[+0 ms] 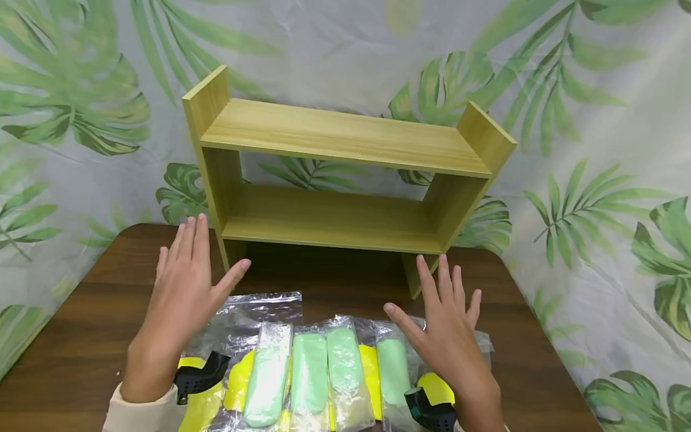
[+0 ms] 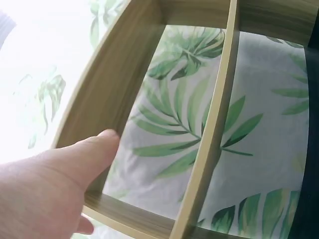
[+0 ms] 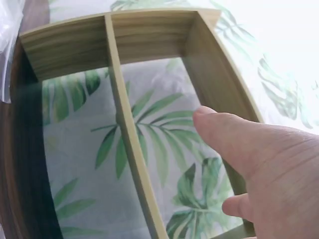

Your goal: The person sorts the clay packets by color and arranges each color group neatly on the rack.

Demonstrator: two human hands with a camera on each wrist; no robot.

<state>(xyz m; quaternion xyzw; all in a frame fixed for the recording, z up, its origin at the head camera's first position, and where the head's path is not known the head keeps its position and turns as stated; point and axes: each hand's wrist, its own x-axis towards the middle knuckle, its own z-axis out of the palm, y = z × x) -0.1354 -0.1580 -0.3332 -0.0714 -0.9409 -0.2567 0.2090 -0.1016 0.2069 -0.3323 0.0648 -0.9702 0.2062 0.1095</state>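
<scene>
A light wooden two-tier shelf [image 1: 345, 132] stands upright on the dark wooden table [image 1: 81, 336]; its boards hold nothing. In the head view my left hand [image 1: 186, 288] is held with fingers straight and spread, in front of the shelf's left side. My right hand [image 1: 445, 324] is spread likewise before the right side. Neither hand holds anything. Below and between them lie several clear plastic bags with pale green packets [image 1: 309, 366] and yellow pieces [image 1: 237, 384]. Both wrist views show a thumb with the shelf frame [image 2: 209, 129] beyond it.
A leaf-patterned cloth [image 1: 594, 120] hangs behind and beside the table. A clear zip bag [image 1: 270, 306] lies flat at the left of the packets. Black wrist devices [image 1: 202, 375] sit on both wrists, over the bags in the head view.
</scene>
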